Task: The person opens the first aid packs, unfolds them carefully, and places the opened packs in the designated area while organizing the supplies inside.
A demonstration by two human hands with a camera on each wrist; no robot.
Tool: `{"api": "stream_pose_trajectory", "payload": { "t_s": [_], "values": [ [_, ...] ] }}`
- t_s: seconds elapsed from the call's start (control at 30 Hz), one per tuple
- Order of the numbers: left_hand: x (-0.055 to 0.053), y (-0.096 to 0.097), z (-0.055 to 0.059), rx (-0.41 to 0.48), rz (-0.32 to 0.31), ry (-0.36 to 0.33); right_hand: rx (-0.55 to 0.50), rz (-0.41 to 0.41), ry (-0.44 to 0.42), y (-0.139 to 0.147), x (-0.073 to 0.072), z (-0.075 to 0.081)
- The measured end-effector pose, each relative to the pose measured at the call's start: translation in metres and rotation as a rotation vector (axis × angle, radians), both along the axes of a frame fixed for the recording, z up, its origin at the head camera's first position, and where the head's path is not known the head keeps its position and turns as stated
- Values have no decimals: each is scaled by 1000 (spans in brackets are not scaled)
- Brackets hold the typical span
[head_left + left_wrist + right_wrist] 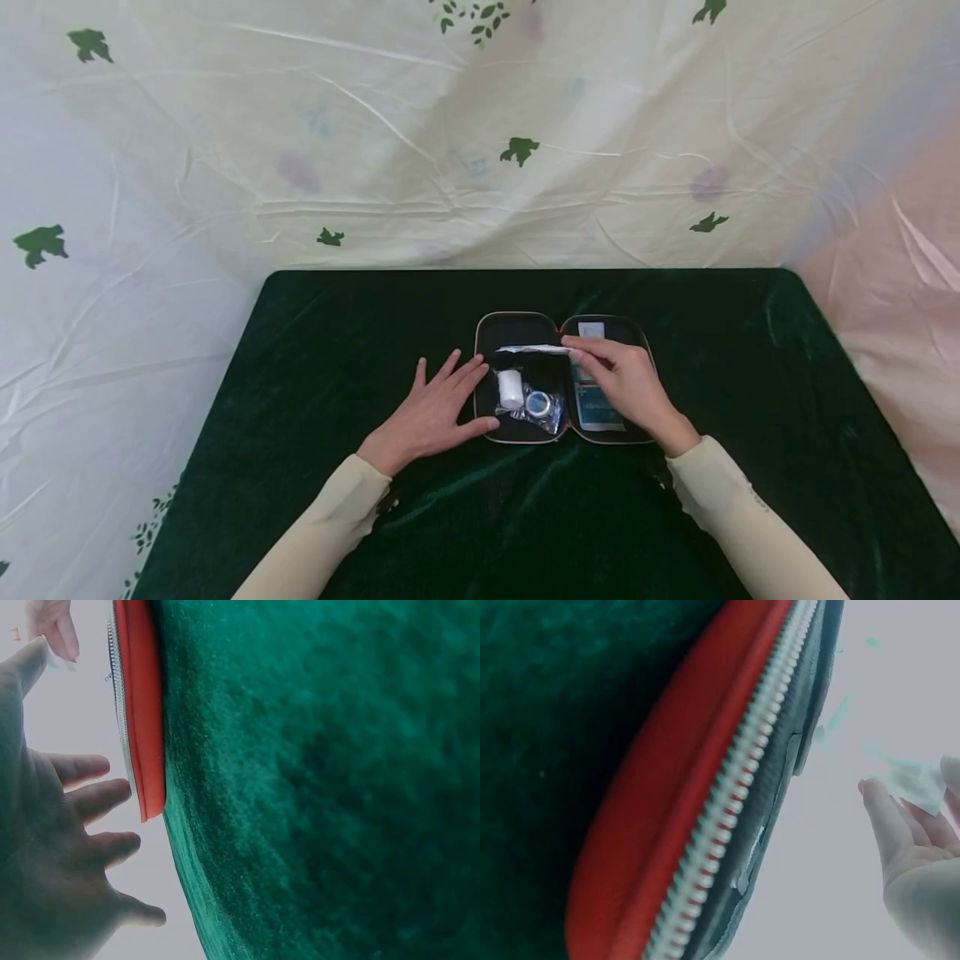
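In the head view, a thin white packet (532, 349) lies at the lower middle of the frame, just right of centre. Its right end is pinched between the thumb and the index finger of the right hand (618, 379), and the rest extends leftwards from these fingers, above the left half of an open zip case (497, 332). The left hand (431, 417) has its fingers spread and holds nothing; their tips are at the left rim of the case, but I cannot tell if they press it.

In the right wrist view the packet is only a pale blurred patch near the right edge, where the thumb is cut off. The right hand covers a part of the case's right half.

This half contains blue-green packets (598, 410), of which the print is unreadable. In the left half are a white bottle (510, 389) and a round item (538, 404), with clear wrapping around them. The case stands on a green-covered desk (337, 333).
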State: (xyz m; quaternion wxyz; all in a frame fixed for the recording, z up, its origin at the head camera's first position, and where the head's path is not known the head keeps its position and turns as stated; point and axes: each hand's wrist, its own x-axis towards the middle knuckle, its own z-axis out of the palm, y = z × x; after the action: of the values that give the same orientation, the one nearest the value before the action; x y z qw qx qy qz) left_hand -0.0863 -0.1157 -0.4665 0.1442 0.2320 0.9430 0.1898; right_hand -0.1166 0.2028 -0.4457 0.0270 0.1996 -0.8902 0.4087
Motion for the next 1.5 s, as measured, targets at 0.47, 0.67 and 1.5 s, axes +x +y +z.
{"api": "stream_pose_trajectory", "payload": {
  "t_s": [0.47, 0.67, 1.5],
  "values": [
    [0, -1, 0, -12, -14, 11, -113, -134, -129, 22, -7, 8],
    [0, 0, 1, -20, -16, 13, -164, -157, -260, 42, -12, 7],
    [-9, 17, -1, -22, -54, 92, 210, -267, -133, 72, -3, -8]
  ]
}}
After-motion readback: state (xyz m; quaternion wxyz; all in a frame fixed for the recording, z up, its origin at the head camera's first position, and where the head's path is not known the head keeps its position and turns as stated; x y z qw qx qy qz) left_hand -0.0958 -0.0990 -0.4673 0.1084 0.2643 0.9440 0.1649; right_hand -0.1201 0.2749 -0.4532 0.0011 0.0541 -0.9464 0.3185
